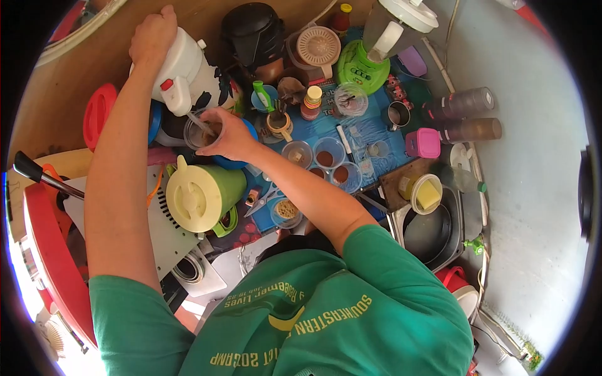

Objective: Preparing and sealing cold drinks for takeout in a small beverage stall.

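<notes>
My left hand (153,37) presses on the top of a white air pot (176,61); its fingers are partly hidden. The pot has a spout with a red button (175,94), and its body bears a dark floral print. My right hand (230,134) grips a clear plastic cup (190,134) from the side, just below the spout. A clear stream of liquid runs into the cup, where some brownish content shows. Nearby stands a green pitcher with a pale yellow lid (193,197). Several clear cups (329,152) holding brown powder sit by my right forearm.
A green-based blender (364,70), a citrus juicer (319,46) and a dark lidded pot (252,33) stand at the back. Scissors (263,199) lie near the front edge. A metal sink (430,230) is on the right, with a sponge tub (426,193) beside it.
</notes>
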The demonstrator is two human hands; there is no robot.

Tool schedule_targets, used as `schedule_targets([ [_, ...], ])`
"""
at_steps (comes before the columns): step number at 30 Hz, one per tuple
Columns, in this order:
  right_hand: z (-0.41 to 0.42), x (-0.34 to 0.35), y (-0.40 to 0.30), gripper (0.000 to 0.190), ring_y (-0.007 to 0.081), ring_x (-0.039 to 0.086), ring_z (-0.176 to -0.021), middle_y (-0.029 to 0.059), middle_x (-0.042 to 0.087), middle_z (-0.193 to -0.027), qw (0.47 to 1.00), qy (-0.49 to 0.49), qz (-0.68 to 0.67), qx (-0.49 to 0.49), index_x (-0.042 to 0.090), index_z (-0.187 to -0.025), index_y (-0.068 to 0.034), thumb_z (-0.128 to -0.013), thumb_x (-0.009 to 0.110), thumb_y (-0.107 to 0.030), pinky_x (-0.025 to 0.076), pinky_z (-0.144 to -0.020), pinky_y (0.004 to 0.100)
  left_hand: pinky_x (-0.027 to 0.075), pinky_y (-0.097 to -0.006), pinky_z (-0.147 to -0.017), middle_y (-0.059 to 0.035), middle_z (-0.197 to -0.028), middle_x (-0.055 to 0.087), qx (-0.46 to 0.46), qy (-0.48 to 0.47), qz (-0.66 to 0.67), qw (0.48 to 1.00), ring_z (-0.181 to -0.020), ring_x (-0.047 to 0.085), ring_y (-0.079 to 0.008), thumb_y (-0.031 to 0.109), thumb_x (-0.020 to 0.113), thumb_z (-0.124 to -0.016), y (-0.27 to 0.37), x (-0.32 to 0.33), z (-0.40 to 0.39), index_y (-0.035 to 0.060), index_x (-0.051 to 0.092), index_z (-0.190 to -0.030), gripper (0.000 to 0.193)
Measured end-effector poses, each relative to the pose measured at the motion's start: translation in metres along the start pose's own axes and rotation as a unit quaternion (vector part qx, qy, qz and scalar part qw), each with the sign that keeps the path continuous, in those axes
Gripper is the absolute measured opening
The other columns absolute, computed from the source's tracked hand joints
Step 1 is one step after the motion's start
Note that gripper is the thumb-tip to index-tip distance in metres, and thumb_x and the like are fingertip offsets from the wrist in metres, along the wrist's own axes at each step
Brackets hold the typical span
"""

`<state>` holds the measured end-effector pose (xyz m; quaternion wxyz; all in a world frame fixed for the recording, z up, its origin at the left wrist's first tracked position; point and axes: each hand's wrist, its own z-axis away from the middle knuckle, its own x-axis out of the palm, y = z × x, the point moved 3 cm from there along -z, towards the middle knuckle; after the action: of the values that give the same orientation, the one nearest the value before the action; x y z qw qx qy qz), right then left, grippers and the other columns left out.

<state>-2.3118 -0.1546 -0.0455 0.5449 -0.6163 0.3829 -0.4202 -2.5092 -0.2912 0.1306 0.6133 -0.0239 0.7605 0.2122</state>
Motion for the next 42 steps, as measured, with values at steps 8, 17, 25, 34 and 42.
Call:
schedule_targets([
  [8,0.001,-0.006,0.003,0.079,0.0252,0.062,-0.118,0.0117,0.064,-0.124,0.999,0.014,0.026,-0.011,0.057,-0.126,-0.004,-0.060,0.095,-0.020,0.048,-0.102,0.0355,0.040,-0.0522,-0.109,-0.0255,-0.136,0.059,0.010,0.011,-0.015,1.000,-0.129,0.054,-0.0455,0.057,0.032,-0.094,-0.008,0.008,-0.013,0.0055,0.066,-0.128,0.070],
  [17,0.004,0.002,0.003,0.076,0.0251,0.062,-0.117,0.0110,0.065,-0.122,0.997,0.045,0.045,-0.035,0.057,-0.124,-0.005,-0.059,0.095,-0.019,0.047,-0.102,0.0350,0.046,-0.0523,-0.102,-0.0249,-0.125,0.066,0.046,0.062,-0.035,0.996,-0.119,0.060,-0.0467,0.058,0.036,-0.094,0.009,-0.003,0.001,0.0102,0.071,-0.120,0.065],
  [25,0.060,-0.010,-0.037,0.073,0.0218,0.063,-0.112,0.0082,0.065,-0.118,0.988,0.100,0.037,-0.115,0.055,-0.121,-0.005,-0.060,0.094,-0.016,0.049,-0.100,0.0333,0.054,-0.0378,-0.075,-0.0100,-0.079,0.074,0.181,0.267,0.179,0.930,-0.076,0.071,-0.0273,0.044,0.061,-0.092,0.050,-0.082,0.130,0.0069,0.077,-0.090,0.041],
  [34,0.264,-0.086,-0.055,0.080,0.0277,0.066,-0.111,0.0121,0.067,-0.119,0.989,0.103,0.110,-0.007,0.055,-0.123,-0.005,-0.057,0.095,-0.022,0.050,-0.100,0.0370,0.055,-0.0426,-0.066,-0.0143,-0.080,0.073,0.394,-0.257,0.174,0.865,-0.074,0.071,-0.0339,0.023,0.071,-0.085,0.063,0.042,0.334,0.0068,0.075,-0.093,0.018],
  [42,0.339,-0.135,0.039,0.073,0.0270,0.065,-0.109,0.0089,0.067,-0.116,0.978,-0.008,0.179,0.104,0.059,-0.120,-0.009,-0.057,0.095,-0.021,0.050,-0.096,0.0378,0.057,-0.0483,-0.069,-0.0172,-0.083,0.074,0.528,-0.306,-0.123,0.783,-0.079,0.073,-0.0373,0.030,0.074,-0.083,0.049,0.142,0.436,0.0078,0.076,-0.083,0.022],
])
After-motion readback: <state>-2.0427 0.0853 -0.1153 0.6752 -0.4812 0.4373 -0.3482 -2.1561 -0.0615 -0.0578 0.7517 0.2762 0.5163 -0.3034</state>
